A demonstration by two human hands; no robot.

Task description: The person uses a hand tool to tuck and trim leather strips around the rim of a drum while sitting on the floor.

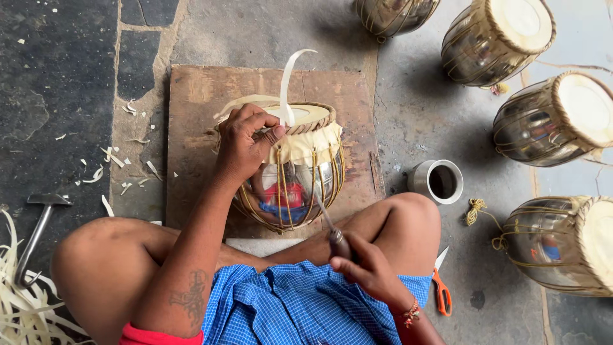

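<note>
Round drum [290, 185]: polished mirror-bright metal shell, matt cream hide head, tan strap lacing, braided rim. Square board [198, 102] beneath: worn rough wood. Floor [57, 76]: rough dark stone left, grey concrete right. Small cup [437, 181] right: shiny metal. Scissors [441, 291] near right: glossy orange plastic handles.

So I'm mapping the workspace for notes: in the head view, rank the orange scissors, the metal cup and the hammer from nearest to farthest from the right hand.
From the right hand:
1. Orange scissors, on the floor just to its right.
2. Metal cup, farther up, beyond the knee.
3. Hammer, far across on the left side.
</note>
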